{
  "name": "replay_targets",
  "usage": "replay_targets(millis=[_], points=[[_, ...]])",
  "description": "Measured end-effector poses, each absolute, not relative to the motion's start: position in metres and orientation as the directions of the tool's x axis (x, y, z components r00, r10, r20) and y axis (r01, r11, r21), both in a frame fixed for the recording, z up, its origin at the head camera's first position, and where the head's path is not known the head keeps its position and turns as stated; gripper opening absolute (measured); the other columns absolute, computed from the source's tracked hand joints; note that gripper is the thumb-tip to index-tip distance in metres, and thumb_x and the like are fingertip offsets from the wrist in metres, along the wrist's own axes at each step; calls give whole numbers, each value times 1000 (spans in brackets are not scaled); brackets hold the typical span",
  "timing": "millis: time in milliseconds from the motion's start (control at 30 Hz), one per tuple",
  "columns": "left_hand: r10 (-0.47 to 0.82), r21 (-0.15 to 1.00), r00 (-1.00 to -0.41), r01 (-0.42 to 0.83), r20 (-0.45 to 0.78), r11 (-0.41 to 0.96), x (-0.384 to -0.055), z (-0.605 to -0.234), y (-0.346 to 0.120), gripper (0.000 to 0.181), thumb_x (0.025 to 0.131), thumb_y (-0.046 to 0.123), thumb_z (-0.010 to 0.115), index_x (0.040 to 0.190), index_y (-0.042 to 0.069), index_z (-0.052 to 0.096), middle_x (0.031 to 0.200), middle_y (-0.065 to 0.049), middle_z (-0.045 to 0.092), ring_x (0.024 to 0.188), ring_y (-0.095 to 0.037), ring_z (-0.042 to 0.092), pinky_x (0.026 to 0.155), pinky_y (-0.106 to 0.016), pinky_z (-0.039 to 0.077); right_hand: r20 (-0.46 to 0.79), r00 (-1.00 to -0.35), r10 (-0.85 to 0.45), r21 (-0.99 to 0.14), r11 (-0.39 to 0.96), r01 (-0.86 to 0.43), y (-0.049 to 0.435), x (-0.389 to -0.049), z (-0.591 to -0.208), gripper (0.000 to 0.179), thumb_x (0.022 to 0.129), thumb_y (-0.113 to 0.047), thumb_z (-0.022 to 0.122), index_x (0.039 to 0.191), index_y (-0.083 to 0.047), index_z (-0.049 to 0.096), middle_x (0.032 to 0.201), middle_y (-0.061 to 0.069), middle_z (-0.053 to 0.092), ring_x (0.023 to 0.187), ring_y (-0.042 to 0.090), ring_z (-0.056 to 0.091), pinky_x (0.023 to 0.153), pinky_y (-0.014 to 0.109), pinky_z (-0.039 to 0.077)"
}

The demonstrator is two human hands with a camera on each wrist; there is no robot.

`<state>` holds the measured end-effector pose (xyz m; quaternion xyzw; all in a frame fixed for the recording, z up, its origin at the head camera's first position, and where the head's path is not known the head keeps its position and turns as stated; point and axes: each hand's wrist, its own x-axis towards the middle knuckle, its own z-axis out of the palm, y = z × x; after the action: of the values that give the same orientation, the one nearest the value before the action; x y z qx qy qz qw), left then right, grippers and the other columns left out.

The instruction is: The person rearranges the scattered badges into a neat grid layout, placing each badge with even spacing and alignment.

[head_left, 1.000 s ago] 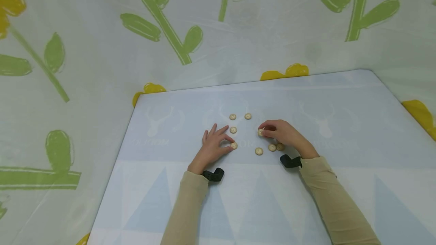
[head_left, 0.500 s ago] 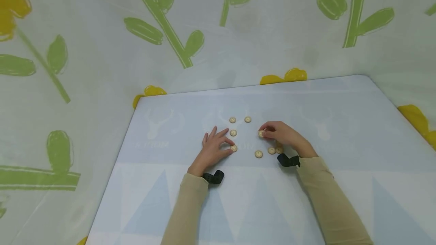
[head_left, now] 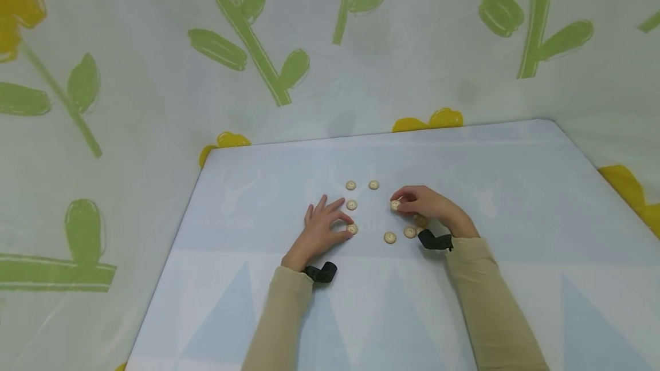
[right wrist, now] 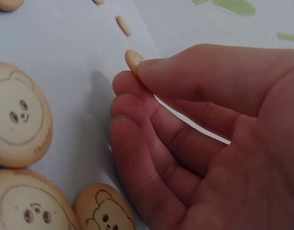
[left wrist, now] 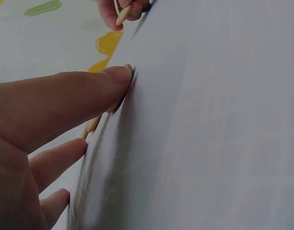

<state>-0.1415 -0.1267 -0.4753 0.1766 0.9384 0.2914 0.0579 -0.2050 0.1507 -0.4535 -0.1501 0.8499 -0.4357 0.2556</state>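
Still, one disc is being pinched mid-frame by the left hand, another disc by the right hand, neither being released.

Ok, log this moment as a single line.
left hand: pinches light disc | right hand: pinches second disc | other discs: on table, some showing drawn faces

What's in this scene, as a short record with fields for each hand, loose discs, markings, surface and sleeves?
left hand: pinches one disc
right hand: pinches another disc
loose discs: far left disc and far right disc lie side by side, apart; others lie nearer the person
markings: a cartoon animal face on a large-looking disc in the right wrist view
surface: pale blue and white, triangle pattern
sleeves: tan, both arms
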Motion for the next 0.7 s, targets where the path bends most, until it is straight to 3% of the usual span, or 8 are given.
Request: replay_targets(millis=[267,533,700], points=[[361,551,-932,290,-22,782,-141,-472,-124,17,77,34,68,92,28,62,143,2,29,135,-28,2,101,-53,-3,-263,-857,-443,-761,642,-99,144,-204,-455,27,85,-22,59,110,-10,61,94,4,58,84,18,49,72,30,41],[349,546,-937,279,-27,790,-141,-474,-123,16,76,34,69,90,29,61,143,4,29,135,-28,2,101,-53,-2,-277,-873,-401,-745,663,-68,134,-202,-458,26,86,-22,59,109,-13,60,93,5,57,75,19,50,64,30,43],[352,550,-936,284,-20,785,-141,-474,-123,15,77,34,68,89,29,61,143,4,29,135,-28,3,101,-53,-2,-245,-885,-396,-726,680,-103,129,-202,-458,25,86,-23,58,110,-14,61,97,5,58,81,20,50,69,32,42]])
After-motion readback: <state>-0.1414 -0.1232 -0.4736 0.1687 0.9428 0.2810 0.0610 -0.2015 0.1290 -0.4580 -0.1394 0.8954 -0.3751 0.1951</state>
